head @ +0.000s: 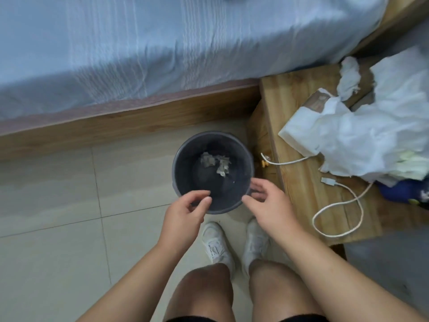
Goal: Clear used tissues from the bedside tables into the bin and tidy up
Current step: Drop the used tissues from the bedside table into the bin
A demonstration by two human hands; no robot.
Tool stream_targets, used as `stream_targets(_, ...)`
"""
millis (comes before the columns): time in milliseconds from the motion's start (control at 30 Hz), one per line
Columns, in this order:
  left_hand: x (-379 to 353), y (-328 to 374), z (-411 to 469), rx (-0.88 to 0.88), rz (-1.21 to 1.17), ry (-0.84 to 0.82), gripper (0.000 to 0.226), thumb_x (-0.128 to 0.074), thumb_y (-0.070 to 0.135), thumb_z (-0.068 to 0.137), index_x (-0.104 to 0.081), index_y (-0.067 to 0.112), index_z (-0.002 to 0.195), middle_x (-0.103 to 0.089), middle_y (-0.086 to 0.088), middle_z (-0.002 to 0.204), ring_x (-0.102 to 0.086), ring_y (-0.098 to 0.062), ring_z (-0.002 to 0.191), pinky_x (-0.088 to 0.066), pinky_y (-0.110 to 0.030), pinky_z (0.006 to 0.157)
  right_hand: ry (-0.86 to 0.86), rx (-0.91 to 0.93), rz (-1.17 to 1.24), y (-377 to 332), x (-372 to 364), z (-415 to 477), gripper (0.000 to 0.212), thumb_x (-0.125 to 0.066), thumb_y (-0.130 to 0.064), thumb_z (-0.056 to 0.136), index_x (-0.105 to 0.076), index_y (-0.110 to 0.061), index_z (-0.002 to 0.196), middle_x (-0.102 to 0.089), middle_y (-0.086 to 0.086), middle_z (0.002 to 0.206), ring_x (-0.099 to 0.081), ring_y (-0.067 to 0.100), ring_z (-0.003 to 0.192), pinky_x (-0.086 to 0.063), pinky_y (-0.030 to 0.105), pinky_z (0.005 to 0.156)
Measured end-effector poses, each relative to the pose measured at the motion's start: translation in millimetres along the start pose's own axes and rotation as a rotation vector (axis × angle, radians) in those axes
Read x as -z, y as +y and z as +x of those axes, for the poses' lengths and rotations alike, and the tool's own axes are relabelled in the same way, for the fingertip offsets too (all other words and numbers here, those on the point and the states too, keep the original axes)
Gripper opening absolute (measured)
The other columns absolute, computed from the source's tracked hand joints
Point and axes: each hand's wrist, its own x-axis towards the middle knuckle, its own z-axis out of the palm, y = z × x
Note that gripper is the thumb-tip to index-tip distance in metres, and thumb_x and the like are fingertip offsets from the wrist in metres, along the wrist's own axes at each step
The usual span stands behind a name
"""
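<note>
A round dark grey bin (185,159) stands on the tiled floor between the bed and a wooden bedside table (299,189). Two crumpled tissues (214,162) lie at its bottom. My left hand (185,212) hovers over the bin's near rim with fingers loosely curled, holding nothing. My right hand (267,201) is spread open by the near right rim, also holding nothing. On the table lie a crumpled white tissue (348,76) at the back and a big heap of white tissues (376,126) over a white tissue pack (299,129).
A white charging cable (336,205) loops across the table's front. A blue object (404,189) sits at the table's right edge. The bed with a pale blue sheet (139,47) fills the top. My white shoes (216,242) stand just behind the bin.
</note>
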Motion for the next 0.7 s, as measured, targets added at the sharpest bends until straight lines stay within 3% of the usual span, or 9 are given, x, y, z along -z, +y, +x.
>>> stream_targets(100,7.3,41.5,-35.3,-0.017,0.004,-0.04,0.017,-0.067,0.035,0.103,-0.08,0.039,0.093,-0.08,0.017,0.09,-0.075,-0.006,0.088,-0.066,-0.046,0.083,0.05,-0.001,0.076,-26.4,37.2,-48.2,0.033,-0.079,-0.021,0.085,-0.064,-0.043,0.105,-0.071,-0.022,0.103,-0.067,-0.007,0.09,-0.053,0.022,0.083)
stream_targets(267,-6.5,108.4,-73.7,-0.086,0.041,-0.144,0.018,-0.067,0.035,0.103,-0.079,0.04,0.091,-0.08,0.007,0.087,-0.075,-0.014,0.088,-0.063,-0.056,0.084,0.179,-0.022,0.166,-53.5,115.2,-113.1,0.029,-0.079,-0.018,0.085,-0.067,-0.041,0.098,-0.075,-0.013,0.096,-0.069,0.001,0.087,-0.055,0.021,0.082)
stream_targets(400,-35.2,159.4,-85.1,-0.177,0.111,-0.188,0.016,-0.067,0.042,0.101,-0.079,0.042,0.09,-0.079,0.016,0.085,-0.071,-0.002,0.081,-0.063,-0.042,0.077,0.304,-0.051,0.224,-56.3,176.9,-133.6,0.024,-0.078,-0.016,0.086,-0.069,-0.036,0.096,-0.075,-0.01,0.093,-0.069,0.005,0.084,-0.054,0.018,0.077)
stream_targets(500,-61.0,194.2,-81.1,-0.239,0.182,-0.254,0.009,-0.067,0.05,0.099,-0.076,0.049,0.098,-0.078,0.027,0.095,-0.07,0.009,0.09,-0.056,-0.025,0.078,0.37,-0.056,0.233,-57.1,211.9,-130.8,0.023,-0.077,-0.021,0.087,-0.068,-0.039,0.098,-0.075,-0.013,0.094,-0.068,-0.001,0.086,-0.052,0.019,0.079)
stream_targets(600,-93.0,218.8,-64.6,-0.322,0.32,-0.263,0.019,-0.066,0.055,0.097,-0.07,0.049,0.115,-0.073,0.026,0.11,-0.066,0.009,0.1,-0.057,-0.026,0.087,0.441,-0.047,0.222,-57.3,233.8,-110.5,0.024,-0.076,-0.023,0.086,-0.065,-0.042,0.096,-0.073,-0.017,0.095,-0.066,-0.007,0.087,-0.051,0.018,0.078)
stream_targets(700,-127.9,234.9,-50.4,-0.396,0.462,-0.237,0.042,-0.069,0.05,0.097,-0.061,0.041,0.138,-0.059,0.019,0.139,-0.063,0.001,0.104,-0.054,-0.025,0.087,0.453,-0.031,0.166,-57.3,248.0,-88.1,0.035,-0.076,-0.025,0.087,-0.063,-0.04,0.115,-0.068,-0.021,0.106,-0.064,-0.01,0.091,-0.051,0.015,0.079)
